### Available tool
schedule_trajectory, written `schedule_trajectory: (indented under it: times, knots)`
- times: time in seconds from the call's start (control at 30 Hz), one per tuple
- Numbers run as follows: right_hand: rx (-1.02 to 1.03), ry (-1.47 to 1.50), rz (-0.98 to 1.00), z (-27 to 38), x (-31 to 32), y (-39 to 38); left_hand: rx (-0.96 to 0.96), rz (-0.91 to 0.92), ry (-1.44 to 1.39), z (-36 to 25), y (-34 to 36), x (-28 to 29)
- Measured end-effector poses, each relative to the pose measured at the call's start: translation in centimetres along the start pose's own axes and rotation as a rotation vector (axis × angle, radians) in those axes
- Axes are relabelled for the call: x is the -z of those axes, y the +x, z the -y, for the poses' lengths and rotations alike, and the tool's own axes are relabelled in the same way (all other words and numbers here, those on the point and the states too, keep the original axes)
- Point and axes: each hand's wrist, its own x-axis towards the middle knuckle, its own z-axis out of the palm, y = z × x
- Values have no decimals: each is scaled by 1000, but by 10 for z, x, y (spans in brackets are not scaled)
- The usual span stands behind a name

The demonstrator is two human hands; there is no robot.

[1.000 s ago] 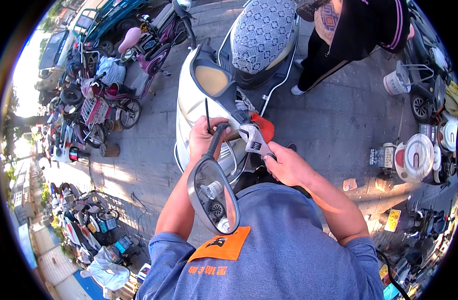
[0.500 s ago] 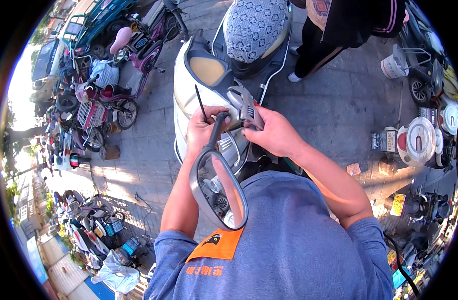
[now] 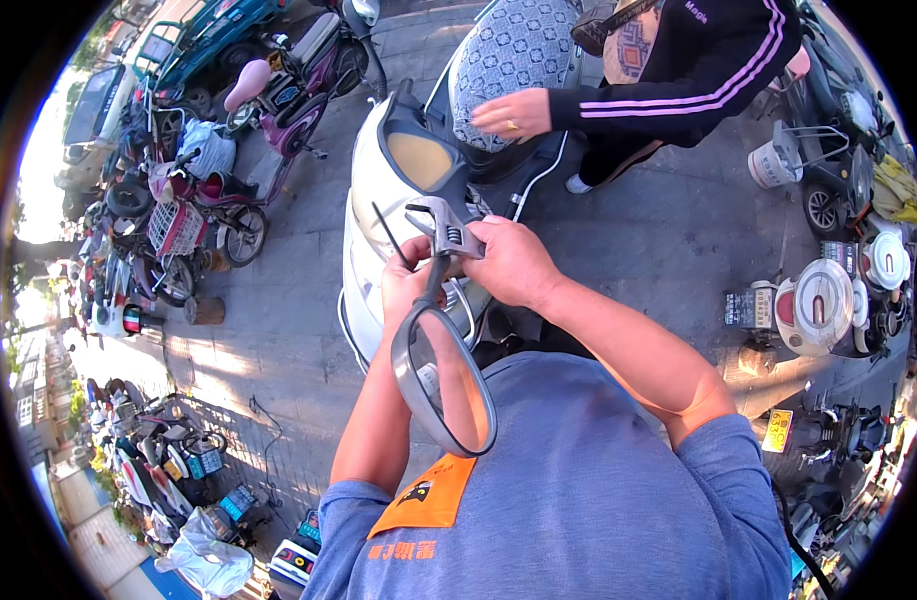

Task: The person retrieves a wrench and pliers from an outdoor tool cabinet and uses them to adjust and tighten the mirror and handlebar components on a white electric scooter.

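My left hand (image 3: 407,282) is closed around the stem of a rear-view mirror (image 3: 453,395), whose oval head hangs down toward my chest. A thin black rod (image 3: 391,238) sticks up from between the same hand's fingers; its kind is not clear. My right hand (image 3: 519,262) grips a grey adjustable wrench (image 3: 453,232), its jaw turned left across the top of the mirror stem. Whether the jaw touches the stem I cannot tell. Both hands are close together, above a white scooter (image 3: 364,270) with a tan panel.
Behind the hands is the scooter's patterned seat (image 3: 514,60). Another person's hand (image 3: 519,114) reaches over it from a black sleeve (image 3: 669,100). Parked bikes (image 3: 244,230) line the left; a white bucket (image 3: 776,162) and more scooters (image 3: 824,305) stand at the right.
The wrench has moved left, from beside the mirror stem to over its top, with my right hand following. The other person has leaned in and stretched a hand over the seat.
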Motion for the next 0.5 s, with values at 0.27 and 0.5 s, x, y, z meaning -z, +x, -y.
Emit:
schedule_trajectory:
  times: [0.27,0.5]
  knots:
    - [-150,342,154,-9,6,16,57,141,224,-44,-1,3]
    - [-117,437,85,-14,6,13,151,318,610,-80,2,-19]
